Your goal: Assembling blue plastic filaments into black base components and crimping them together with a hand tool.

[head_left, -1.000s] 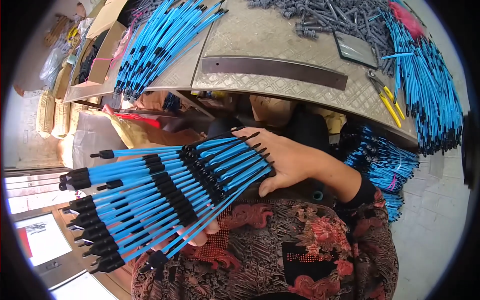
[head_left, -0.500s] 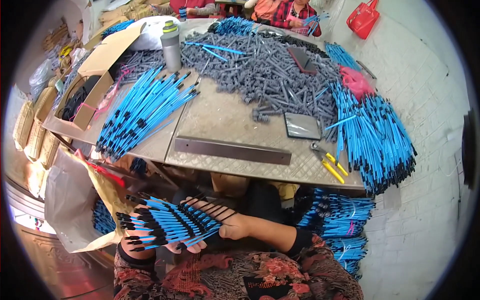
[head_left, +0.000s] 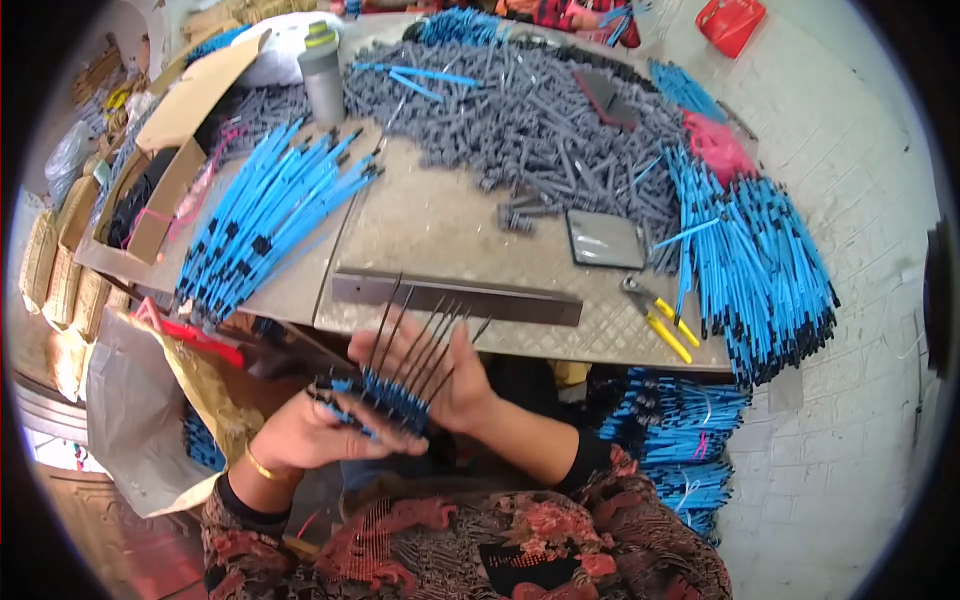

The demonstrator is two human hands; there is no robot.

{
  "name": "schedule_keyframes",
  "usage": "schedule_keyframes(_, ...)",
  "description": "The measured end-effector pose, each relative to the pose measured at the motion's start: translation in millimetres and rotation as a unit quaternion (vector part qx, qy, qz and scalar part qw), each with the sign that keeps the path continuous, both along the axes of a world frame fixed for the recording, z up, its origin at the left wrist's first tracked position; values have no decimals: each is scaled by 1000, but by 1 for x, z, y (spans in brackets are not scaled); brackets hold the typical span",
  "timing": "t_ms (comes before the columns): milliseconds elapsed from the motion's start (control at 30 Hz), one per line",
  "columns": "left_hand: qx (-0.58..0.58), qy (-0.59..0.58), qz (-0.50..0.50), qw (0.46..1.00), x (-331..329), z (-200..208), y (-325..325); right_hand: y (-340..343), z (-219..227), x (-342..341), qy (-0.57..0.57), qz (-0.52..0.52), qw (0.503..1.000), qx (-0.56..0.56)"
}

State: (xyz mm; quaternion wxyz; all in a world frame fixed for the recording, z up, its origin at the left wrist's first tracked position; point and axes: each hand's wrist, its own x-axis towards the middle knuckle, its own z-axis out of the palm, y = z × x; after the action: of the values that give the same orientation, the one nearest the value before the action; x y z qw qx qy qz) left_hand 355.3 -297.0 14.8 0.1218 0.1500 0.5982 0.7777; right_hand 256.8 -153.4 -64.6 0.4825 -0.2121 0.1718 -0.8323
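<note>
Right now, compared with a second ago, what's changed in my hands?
The blue rod bundle has turned: its thin black tips, which pointed right, now point away from you. Your right hand has opened beside them. Your left hand still holds the bundle; the pliers and metal bar stayed put.

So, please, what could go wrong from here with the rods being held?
Rods could slip out: only the left hand clearly grips the blue-and-black bundle, and the right hand looks open beside it. The bundle's thin black tips stand up next to that palm, so they might poke it or bend. The yellow-handled pliers lie near the front edge of the table and could be knocked off.
</note>
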Motion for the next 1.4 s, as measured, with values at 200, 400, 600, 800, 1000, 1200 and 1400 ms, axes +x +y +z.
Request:
schedule_keyframes(200,-32,-12,23,999,-37,0,12,0,15,-55,-97,-56,994,-18)
schedule_keyframes(400,20,-122,108,986,-51,-35,30,55,-12,-130,360,-415,779,302)
schedule_keyframes(600,58,-115,116,985,-48,-50,28,156,24,-169,368,-358,696,502)
schedule_keyframes(800,26,-106,96,989,-56,-51,28,175,28,-214,682,-266,344,588)
schedule_keyframes(1000,43,-67,89,993,-52,-55,28,171,19,-223,756,-265,241,547)
schedule_keyframes(1200,29,-92,112,989,-48,-50,28,172,17,-218,766,-293,232,523)
schedule_keyframes(1400,31,-81,126,988,-41,-53,32,182,5,-221,793,-322,188,482)
